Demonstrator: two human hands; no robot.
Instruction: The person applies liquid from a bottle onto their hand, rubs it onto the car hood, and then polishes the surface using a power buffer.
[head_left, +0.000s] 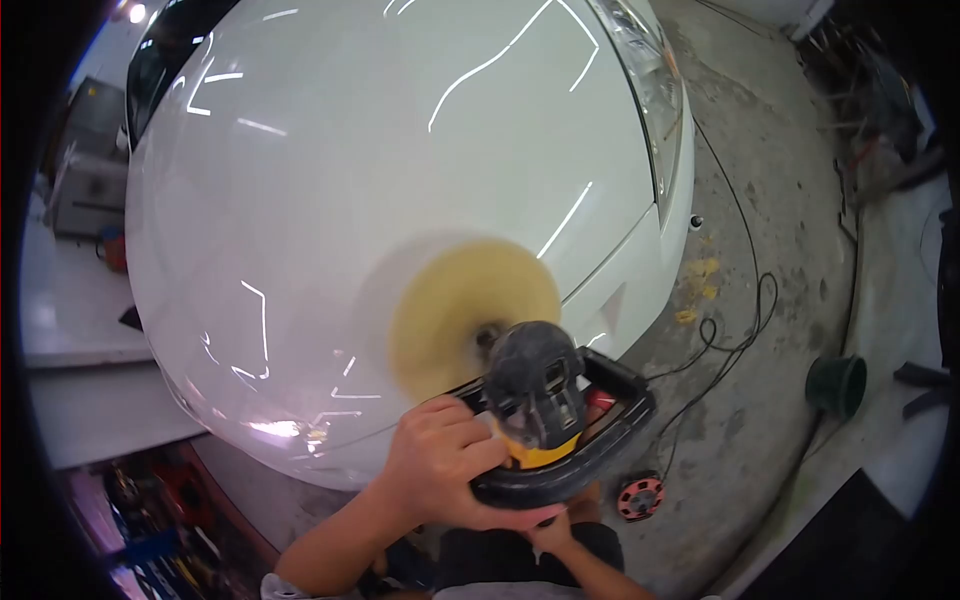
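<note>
A black and yellow polisher (535, 385) is over the front of a white car hood (350, 180). Its round yellow pad (420, 315) is blurred as if spinning; whether the whole pad face touches the paint cannot be made out. My left hand (435, 460) is closed around the left side of the polisher's black loop handle. Lower down, my right hand (550, 535) is closed at the rear of the polisher, its fingers partly hidden behind the handle.
A black power cord (745, 345) loops across the concrete floor at right, near a pink and black cord reel (641, 497). Against the right wall stands a dark green bucket (836, 387). Tools (165, 520) crowd a shelf at lower left, below a white counter (75, 320).
</note>
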